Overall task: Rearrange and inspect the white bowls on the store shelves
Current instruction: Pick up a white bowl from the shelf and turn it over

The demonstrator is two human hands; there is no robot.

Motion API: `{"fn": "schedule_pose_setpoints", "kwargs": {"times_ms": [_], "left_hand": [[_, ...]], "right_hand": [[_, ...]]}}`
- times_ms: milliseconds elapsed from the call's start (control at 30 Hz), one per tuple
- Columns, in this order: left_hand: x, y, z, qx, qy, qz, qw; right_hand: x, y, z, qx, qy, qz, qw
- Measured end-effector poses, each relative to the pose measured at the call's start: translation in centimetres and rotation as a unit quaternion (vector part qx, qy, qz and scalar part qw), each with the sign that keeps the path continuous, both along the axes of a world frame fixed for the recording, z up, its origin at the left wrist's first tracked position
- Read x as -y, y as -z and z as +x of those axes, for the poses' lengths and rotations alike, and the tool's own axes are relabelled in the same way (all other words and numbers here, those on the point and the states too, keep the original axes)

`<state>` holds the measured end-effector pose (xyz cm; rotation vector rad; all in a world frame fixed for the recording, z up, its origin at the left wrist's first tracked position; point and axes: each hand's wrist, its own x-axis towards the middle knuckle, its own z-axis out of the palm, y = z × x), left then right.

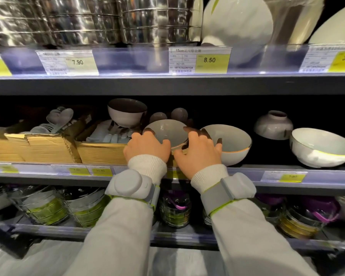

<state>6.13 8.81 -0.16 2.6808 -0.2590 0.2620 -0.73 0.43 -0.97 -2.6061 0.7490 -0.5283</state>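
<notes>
A small white bowl [167, 131] sits on the middle shelf [38, 171], tilted toward me. My left hand [146, 147] grips its left rim and my right hand [199, 152] grips its right rim. Just right of it stands a larger white bowl with a gold rim [230, 143], touching my right fingers. Farther right are a wide white bowl [321, 146] and an upside-down white bowl [273, 125]. Behind, a white bowl with a dark inside [126, 112] stands on other ware.
Open cardboard boxes [48, 147] with white spoons fill the left of the middle shelf. The upper shelf holds stacked steel bowls [84, 18] and big white bowls [239, 20]. The lower shelf carries glass containers with green and purple lids [174, 210]. Price tags line the shelf edges.
</notes>
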Motion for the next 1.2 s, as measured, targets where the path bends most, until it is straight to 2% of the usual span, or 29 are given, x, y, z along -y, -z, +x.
{"fn": "schedule_pose_setpoints", "kwargs": {"times_ms": [200,467,933,1200], "left_hand": [[0.5,0.1,1.1,-0.027,0.016,0.066,0.997],[1.0,0.0,1.8,-0.042,0.001,0.059,0.997],[0.7,-0.6,0.8,-0.013,-0.014,-0.023,1.000],[0.6,-1.8,-0.1,0.025,0.000,-0.095,0.995]], "right_hand": [[-0.2,-0.2,0.3,-0.071,-0.025,-0.027,0.997],[-0.4,-0.2,0.5,-0.076,-0.039,-0.040,0.996],[0.4,0.5,0.4,0.058,-0.043,-0.011,0.997],[1.4,0.7,0.2,0.186,-0.017,-0.037,0.982]]}}
